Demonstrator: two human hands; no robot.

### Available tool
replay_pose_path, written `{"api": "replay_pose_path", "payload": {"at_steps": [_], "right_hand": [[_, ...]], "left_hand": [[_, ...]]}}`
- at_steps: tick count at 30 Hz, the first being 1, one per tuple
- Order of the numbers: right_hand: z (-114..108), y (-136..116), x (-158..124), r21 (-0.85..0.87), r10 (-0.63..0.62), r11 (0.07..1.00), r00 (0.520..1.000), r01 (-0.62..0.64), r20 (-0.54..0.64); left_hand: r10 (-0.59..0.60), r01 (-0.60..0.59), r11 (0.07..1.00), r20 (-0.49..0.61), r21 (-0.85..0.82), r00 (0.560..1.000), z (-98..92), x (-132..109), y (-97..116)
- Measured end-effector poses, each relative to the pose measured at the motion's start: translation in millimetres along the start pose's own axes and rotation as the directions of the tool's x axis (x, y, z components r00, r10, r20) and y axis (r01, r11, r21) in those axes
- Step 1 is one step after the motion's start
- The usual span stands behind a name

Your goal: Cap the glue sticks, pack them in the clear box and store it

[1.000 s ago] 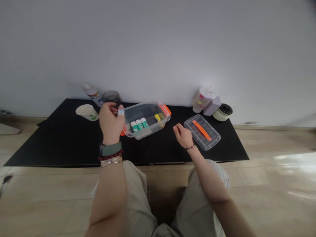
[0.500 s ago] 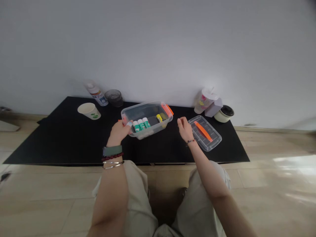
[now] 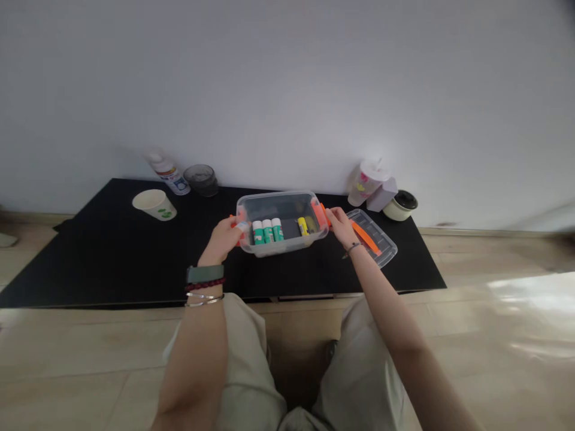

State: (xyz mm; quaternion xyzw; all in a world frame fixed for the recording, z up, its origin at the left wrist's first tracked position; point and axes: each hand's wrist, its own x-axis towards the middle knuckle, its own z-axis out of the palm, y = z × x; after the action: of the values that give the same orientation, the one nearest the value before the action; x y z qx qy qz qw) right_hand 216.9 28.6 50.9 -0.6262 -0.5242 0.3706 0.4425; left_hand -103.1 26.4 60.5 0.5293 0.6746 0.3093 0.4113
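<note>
A clear plastic box with orange end clips is held between my two hands over the black table. My left hand grips its left end, and my right hand has its fingers closed on the orange clip at the right end. Inside, three green glue sticks with white caps lie side by side at the left. A yellow stick lies toward the right. The clear lid with an orange handle rests on the table, partly behind my right hand.
On the black table, a paper cup, a spray can and a dark glass stand left. A tumbler, a lilac box and a black-lidded pot stand back right, near the wall.
My right hand has reached the box and taken hold of its right end. The box has shifted right and turned straighter, with my left hand still on it.
</note>
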Motion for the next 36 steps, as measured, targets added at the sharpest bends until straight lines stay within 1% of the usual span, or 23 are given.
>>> {"api": "replay_pose_path", "payload": {"at_steps": [2,4,9,13,15,16,18,20,23,26,29,33,36], "right_hand": [[-14,0,-5,-0.055,-0.062,0.997,0.997,0.059,-0.054],[-26,0,-12,-0.095,-0.094,0.992,0.993,0.086,-0.075],[-50,3,-30,-0.161,-0.08,0.985,0.991,0.062,-0.107],[-68,15,-36,-0.172,-0.096,0.982,0.989,0.075,-0.113],[-78,23,-35,-0.205,-0.075,0.978,0.989,0.048,-0.126],[-84,28,-33,-0.252,-0.062,0.967,0.988,0.024,-0.142],[-96,38,-30,-0.408,-0.037,0.912,0.983,-0.04,-0.18],[-105,50,-25,-0.584,-0.001,0.804,0.982,-0.111,-0.187],[-113,67,-19,-0.764,0.104,0.625,0.988,-0.156,-0.117],[-113,81,-16,-0.853,0.178,0.502,0.982,-0.147,-0.064],[-112,87,-14,-0.889,0.194,0.435,0.979,-0.144,-0.063],[-114,85,-14,-0.92,0.158,0.368,0.984,-0.133,-0.079],[-117,79,-15,-0.921,0.174,0.365,0.982,-0.136,-0.076]], "left_hand": [[-0.013,0.018,0.997,0.059,-0.08,0.998,9.4,-5,6],[-0.019,0.031,0.993,0.108,-0.11,0.994,20.7,-10,11],[0.02,0.013,0.986,0.195,-0.166,0.981,46.2,-15,15],[0.051,-0.007,0.984,0.248,-0.176,0.967,52.9,-15,17],[0.047,0.005,0.982,0.268,-0.188,0.962,52.0,-17,19],[0.035,0.02,0.981,0.276,-0.194,0.961,51.1,-18,21],[0.005,0.055,0.978,0.285,-0.203,0.959,49.0,-22,25],[-0.015,0.079,0.975,0.29,-0.21,0.957,46.7,-25,28],[-0.02,0.088,0.973,0.304,-0.212,0.952,42.1,-27,30],[-0.037,0.101,0.975,0.302,-0.2,0.953,36.2,-27,28],[-0.044,0.112,0.972,0.307,-0.205,0.951,31.6,-26,27],[-0.03,0.108,0.968,0.325,-0.226,0.945,30.3,-23,24],[-0.005,0.088,0.966,0.323,-0.242,0.946,31.7,-21,22]]}}
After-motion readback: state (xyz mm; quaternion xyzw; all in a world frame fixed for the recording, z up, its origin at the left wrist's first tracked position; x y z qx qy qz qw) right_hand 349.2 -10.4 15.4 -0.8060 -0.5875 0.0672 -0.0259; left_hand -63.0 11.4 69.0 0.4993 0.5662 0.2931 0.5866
